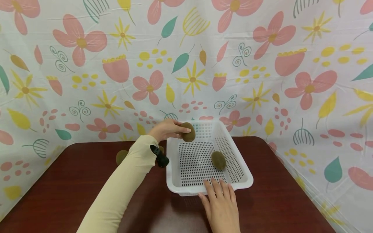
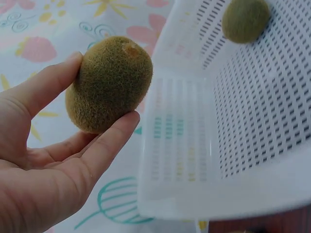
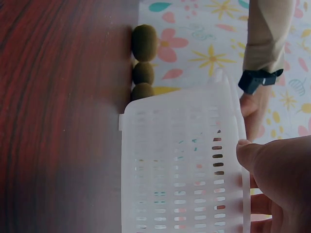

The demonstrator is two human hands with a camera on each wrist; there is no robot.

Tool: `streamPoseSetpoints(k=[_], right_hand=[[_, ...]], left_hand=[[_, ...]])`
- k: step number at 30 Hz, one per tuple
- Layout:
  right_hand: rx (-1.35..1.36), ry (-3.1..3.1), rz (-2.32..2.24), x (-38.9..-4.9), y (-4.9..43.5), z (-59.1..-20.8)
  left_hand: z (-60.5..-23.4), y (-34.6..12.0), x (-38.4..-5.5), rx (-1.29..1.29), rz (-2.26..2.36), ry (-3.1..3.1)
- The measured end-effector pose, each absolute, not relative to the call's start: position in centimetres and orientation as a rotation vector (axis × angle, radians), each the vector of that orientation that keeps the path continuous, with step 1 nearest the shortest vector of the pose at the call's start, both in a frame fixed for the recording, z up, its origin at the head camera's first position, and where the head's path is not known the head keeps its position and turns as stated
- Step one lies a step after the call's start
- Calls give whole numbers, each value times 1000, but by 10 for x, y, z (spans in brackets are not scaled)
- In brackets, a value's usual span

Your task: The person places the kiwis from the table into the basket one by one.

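Note:
My left hand [image 1: 166, 130] pinches a brown fuzzy kiwi [image 1: 188, 132] between thumb and fingers, above the far left rim of a white plastic basket [image 1: 172, 168]. The left wrist view shows this held kiwi [image 2: 111, 85] up close, apart from the basket wall [image 2: 180, 194]. A second kiwi [image 1: 218, 160] lies inside, toward the basket's right wall. At the near rim, my right hand [image 1: 222, 207] rests with fairly straight fingers over the edge. Its thumb [image 3: 248, 150] touches the rim from outside in the right wrist view.
Left of the basket, more kiwis sit on the dark red table [image 1: 87, 181]; one kiwi [image 1: 121, 156] shows beside my left sleeve, and another [image 1: 161, 149] is partly hidden by the wrist. A flower-patterned cloth [image 1: 192, 58] hangs behind the table.

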State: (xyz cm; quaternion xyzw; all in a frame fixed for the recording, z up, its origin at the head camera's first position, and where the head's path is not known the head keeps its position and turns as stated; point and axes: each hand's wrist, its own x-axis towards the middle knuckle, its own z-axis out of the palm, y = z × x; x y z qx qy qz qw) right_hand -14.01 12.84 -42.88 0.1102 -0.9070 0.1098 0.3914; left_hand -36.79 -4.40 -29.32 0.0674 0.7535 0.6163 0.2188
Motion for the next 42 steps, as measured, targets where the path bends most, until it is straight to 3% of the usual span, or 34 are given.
streamPoseSetpoints(k=[15,42], right_hand=[[256,-2329,257,-140,129,-429],[273,-2329,249,-139,128,-427]], left_hand=[[-323,2,-365,224,1591,2094],[-372,36,-352,172,1220,2348]])
